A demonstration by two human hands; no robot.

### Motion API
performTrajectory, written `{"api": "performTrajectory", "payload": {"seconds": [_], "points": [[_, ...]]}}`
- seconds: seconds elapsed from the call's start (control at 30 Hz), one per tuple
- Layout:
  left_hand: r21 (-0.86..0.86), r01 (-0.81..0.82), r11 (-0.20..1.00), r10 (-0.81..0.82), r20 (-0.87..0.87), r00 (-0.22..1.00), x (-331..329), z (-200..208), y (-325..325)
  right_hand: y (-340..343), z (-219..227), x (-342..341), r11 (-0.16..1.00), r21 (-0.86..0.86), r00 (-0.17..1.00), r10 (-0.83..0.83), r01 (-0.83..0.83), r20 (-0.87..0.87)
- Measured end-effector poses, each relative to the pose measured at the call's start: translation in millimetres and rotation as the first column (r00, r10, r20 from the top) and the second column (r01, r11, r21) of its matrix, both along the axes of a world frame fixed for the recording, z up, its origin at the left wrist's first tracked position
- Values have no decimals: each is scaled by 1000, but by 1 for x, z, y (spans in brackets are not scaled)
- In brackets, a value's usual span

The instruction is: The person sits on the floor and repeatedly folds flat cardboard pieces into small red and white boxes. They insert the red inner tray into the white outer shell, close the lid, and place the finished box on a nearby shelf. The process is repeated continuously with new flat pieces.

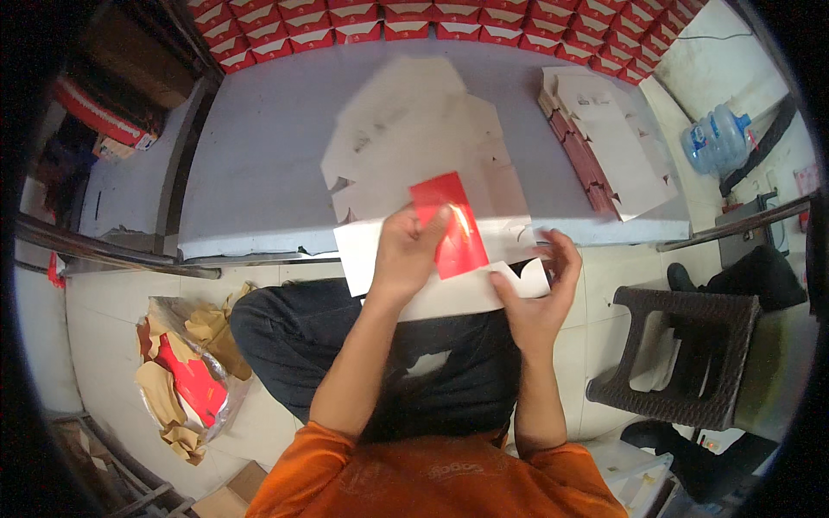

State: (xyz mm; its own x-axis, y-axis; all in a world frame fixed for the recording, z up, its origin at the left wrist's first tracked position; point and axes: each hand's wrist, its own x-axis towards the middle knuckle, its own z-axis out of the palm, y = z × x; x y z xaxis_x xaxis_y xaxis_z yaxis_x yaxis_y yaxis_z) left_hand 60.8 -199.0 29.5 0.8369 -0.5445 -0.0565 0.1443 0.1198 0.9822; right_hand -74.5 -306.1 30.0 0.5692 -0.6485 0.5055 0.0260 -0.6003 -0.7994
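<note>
A flat red card or envelope (449,190) with a gold mark is pinched in my left hand (404,259), thumb on top. It lies over a large white die-cut box blank (423,129), whose far part is blurred. The blank rests on the grey table (268,155) and reaches past its near edge over my lap. My right hand (542,306) grips a notched flap at the blank's near right corner, the thumb on the near side and the fingers curled around its edge.
Rows of red and white boxes (358,33) line the table's far edge. A stack of box blanks (617,142) lies at the right. A torn brown paper package with red cards (192,380) sits on the floor at left, a dark stool (630,345) at right.
</note>
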Motion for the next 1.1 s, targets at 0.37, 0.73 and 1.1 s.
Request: {"api": "performTrajectory", "payload": {"seconds": [0.37,0.73,1.1], "points": [[151,19,988,-86,452,888,-55,11,24,12,32,-17,946,-268,977,141,-180,-157],[617,69,784,-297,275,915,-121,8,115,83,0,-67,885,374,850,409,-279,-333],[466,137,874,-318,337,886,-129,48,162,61,2,-59,812,380,835,528,-443,-155]]}}
